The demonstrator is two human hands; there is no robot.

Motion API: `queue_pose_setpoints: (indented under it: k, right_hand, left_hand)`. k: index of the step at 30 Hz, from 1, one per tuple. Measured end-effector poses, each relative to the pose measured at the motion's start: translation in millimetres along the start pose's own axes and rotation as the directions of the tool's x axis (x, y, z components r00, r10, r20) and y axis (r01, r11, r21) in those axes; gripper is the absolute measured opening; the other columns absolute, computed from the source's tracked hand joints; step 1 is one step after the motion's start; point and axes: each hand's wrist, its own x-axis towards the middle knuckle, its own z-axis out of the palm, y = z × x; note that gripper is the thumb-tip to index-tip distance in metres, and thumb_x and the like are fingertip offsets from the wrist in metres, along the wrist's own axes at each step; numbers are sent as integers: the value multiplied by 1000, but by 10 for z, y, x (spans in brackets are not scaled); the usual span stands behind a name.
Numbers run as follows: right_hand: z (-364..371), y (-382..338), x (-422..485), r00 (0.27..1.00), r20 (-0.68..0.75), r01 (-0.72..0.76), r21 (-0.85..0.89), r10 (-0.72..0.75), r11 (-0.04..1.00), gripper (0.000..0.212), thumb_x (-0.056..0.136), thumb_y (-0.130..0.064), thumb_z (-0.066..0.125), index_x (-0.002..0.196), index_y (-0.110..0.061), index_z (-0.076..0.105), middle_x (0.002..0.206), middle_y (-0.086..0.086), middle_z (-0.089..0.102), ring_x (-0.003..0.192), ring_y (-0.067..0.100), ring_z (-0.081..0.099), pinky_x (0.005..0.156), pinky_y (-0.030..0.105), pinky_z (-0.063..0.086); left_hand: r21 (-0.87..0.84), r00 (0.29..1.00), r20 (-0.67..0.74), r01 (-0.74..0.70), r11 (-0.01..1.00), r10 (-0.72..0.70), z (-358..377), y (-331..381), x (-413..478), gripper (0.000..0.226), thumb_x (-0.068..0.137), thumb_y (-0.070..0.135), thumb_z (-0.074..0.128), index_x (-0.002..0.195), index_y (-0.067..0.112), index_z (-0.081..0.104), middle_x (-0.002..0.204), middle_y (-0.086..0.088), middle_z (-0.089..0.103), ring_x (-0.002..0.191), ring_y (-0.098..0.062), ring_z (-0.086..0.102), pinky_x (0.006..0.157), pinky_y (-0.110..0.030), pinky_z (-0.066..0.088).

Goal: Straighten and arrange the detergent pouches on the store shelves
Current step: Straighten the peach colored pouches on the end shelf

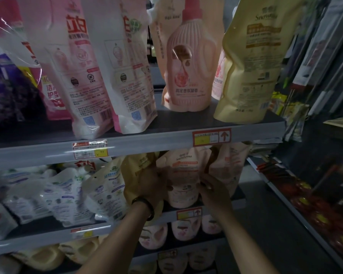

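A pale pink detergent pouch (183,175) stands upright on the middle shelf (188,214). My left hand (152,182) grips its left side, pressed between it and a tan yellow pouch (137,175). My right hand (211,184) holds its right edge, fingers curled on the pouch. A second pink pouch (228,167) stands just right of it. White pouches (105,190) lean in a row to the left on the same shelf.
The top shelf (166,139) carries pink-and-white pouches (83,76), a pink bottle-print pouch (188,62) and a tall yellow pouch (251,62). Lower shelves hold more pink pouches (184,230). A rack of hanging goods (305,184) stands to the right across a narrow aisle.
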Motion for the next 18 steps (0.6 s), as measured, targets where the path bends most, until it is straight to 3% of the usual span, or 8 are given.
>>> queue_pose_setpoints:
  k: [3, 6, 8, 10, 13, 16, 18]
  right_hand:
    - [48, -24, -12, 999, 48, -1, 15, 0, 1000, 40, 100, -27, 67, 100, -66, 63, 104, -46, 63, 103, -23, 58, 84, 14, 47]
    - [69, 10, 8, 998, 60, 4, 46, -7, 999, 46, 97, -24, 69, 101, -70, 63, 107, -48, 64, 109, -21, 57, 89, 19, 47]
    - [55, 9, 5, 997, 76, 17, 46, -20, 999, 48, 97, -22, 69, 100, -69, 62, 101, -54, 61, 102, -27, 55, 88, 18, 46]
    - [64, 2, -8, 996, 90, 21, 42, -24, 999, 47, 95, -24, 69, 108, -68, 60, 107, -51, 62, 108, -22, 56, 93, 20, 47]
    - [101, 17, -7, 994, 98, 42, 28, -45, 999, 48, 95, -28, 68, 126, -63, 57, 124, -36, 63, 120, -8, 58, 97, 26, 49]
    - [122, -20, -37, 992, 108, 64, 20, -66, 998, 47, 97, -31, 67, 134, -58, 56, 124, -31, 65, 113, -11, 60, 89, 20, 48]
    - [113, -42, -57, 991, 113, 79, 3, -78, 997, 45, 100, -29, 66, 133, -58, 54, 121, -33, 65, 106, -16, 59, 85, 15, 46]
  left_hand:
    - [82, 998, -36, -42, 996, 45, -38, -8, -26, 19, 108, 10, 56, 100, 19, 71, 81, -17, 73, 68, -39, 71, 61, -61, 62]
    - [188, 993, -52, -91, 978, 102, -73, -9, -55, 26, 107, 10, 57, 91, 25, 72, 70, -4, 71, 63, -30, 69, 62, -48, 63]
    - [491, 972, -25, -192, 850, 234, -107, -3, -76, 25, 107, 19, 55, 91, 21, 73, 74, -2, 72, 68, -22, 69, 65, -35, 59]
    - [753, 946, 59, -252, 608, 319, -135, -1, -89, 34, 109, 35, 50, 96, 16, 75, 85, -5, 75, 79, -25, 71, 71, -34, 57]
    - [899, 923, 133, -266, 349, 361, -134, 69, -161, 49, 112, 49, 37, 102, 18, 73, 93, -2, 76, 85, -22, 71, 67, -28, 43]
    - [919, 908, 157, -279, 280, 389, -133, 84, -202, 52, 110, 53, 33, 104, 19, 71, 93, 0, 74, 82, -20, 70, 63, -28, 39]
    - [903, 881, 141, -301, 306, 452, -135, 46, -191, 50, 109, 51, 37, 102, 17, 73, 87, -3, 73, 74, -24, 70, 59, -29, 41]
